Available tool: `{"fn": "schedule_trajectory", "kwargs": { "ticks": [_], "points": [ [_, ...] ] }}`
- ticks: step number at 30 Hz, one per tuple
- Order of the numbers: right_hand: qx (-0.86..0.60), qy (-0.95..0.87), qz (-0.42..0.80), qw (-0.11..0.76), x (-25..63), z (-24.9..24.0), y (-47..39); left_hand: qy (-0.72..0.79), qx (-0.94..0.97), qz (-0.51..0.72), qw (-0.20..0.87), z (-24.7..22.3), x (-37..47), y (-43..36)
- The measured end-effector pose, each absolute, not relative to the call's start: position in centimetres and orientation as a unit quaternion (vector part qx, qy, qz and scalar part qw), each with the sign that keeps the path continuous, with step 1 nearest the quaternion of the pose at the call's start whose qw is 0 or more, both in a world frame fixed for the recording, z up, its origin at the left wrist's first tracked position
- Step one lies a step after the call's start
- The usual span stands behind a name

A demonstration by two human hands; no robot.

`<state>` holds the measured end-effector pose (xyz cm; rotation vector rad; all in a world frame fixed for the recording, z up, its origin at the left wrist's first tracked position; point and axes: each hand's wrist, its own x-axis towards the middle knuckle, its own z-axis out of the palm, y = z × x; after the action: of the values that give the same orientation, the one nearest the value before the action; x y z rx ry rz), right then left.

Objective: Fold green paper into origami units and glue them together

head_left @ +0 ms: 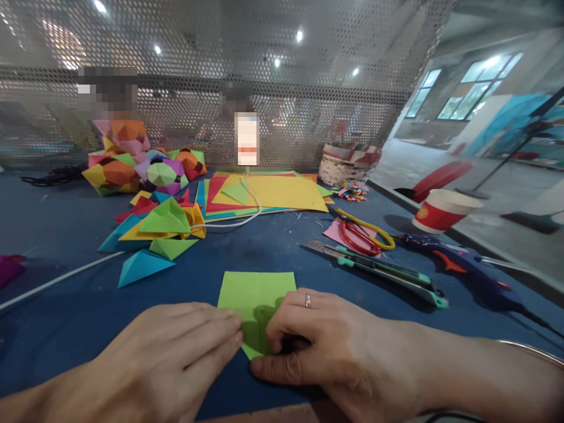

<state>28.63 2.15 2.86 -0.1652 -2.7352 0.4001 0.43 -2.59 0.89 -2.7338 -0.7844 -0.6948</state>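
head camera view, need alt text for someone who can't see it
A person's left hand and right hand rest on green paper on a blue table. Folded paper pieces lie beyond at left, a paper stack ahead, and scissors, a utility knife, glue gun and cup at right.

On the table point(247, 249), a paper sheet point(253, 291) lies nearest, between left hand point(176, 349) and right hand point(335, 335). Beyond it to the left sits a heap of folded paper pieces point(163, 218), with origami balls point(117, 176) behind. Straight ahead is a paper stack point(286, 194) (a cable point(233, 224) crosses it), a phone point(247, 138) at its back and a basket point(339, 167) behind right. Rightward lie scissors point(374, 251), a utility knife point(383, 270) before them, then a glue gun point(476, 273), a paper cup point(440, 216) behind that.
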Motion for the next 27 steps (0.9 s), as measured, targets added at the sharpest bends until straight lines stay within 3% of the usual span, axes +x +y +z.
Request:
{"fn": "schedule_trajectory", "kwargs": {
  "ticks": [8, 14, 19, 27],
  "points": [
    [-0.059, -0.973, 0.131, 0.182, 28.7, 3.0, 2.1, -0.280, -0.898, -0.237, 0.241, 0.4, 0.7, -3.0],
    [-0.058, -0.969, 0.133, 0.198, 28.6, 3.3, 2.1, -0.302, -0.881, -0.281, 0.230, 1.6, 1.5, -2.4],
    [-0.233, -0.906, 0.123, 0.332, 28.7, 2.8, 3.2, -0.222, -0.888, -0.319, 0.243, 1.0, 2.0, -2.2],
    [-0.393, -0.850, 0.218, 0.275, 28.4, 2.5, 4.7, -0.148, -0.943, -0.255, 0.152, 2.0, 2.6, -1.5]
  ]
}}
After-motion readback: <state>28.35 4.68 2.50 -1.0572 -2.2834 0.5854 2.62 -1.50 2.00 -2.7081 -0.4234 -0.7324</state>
